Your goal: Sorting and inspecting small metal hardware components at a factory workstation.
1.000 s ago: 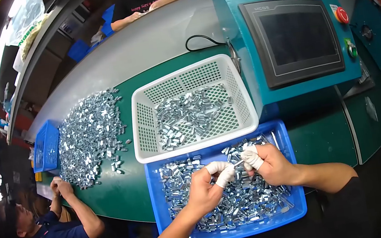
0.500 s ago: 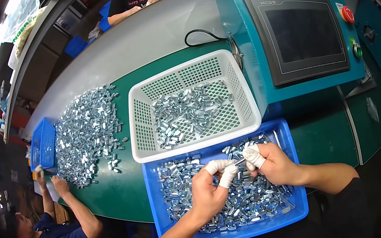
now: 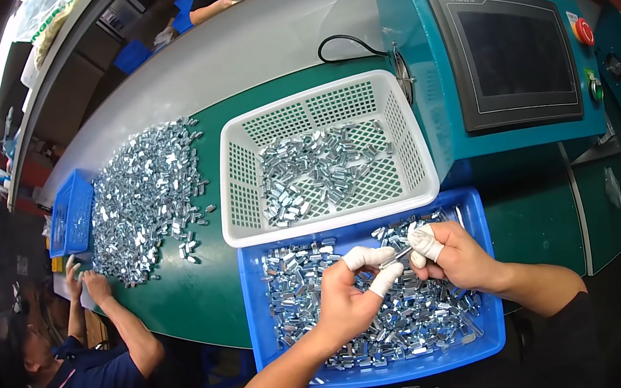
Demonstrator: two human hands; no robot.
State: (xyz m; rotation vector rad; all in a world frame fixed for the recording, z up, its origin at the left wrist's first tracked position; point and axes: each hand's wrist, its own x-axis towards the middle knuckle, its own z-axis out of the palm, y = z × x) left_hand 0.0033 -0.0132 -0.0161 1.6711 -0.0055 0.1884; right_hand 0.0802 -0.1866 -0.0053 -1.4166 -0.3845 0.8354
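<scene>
Wrapped fingers (image 3: pixel 368 256), metal piece (image 3: pixel 398 259) between tips

White glare from a strip light (image 3: pixel 0 83) upper left; dark, fisheye-curved rim.

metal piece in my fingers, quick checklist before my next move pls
1. Metal piece held: ok, right hand pinches one end.
2. Left hand gripping it: cannot tell; its fingertips are at the other end, but contact is unclear.
3. White finger wraps: ok, on fingers of both hands.
4. White perforated basket upright: ok, loose metal pieces inside.
5. Blue tray stocked: ok, metal pieces cover most of its floor.
6. Machine's screen on: cannot tell, it looks dark.
</scene>
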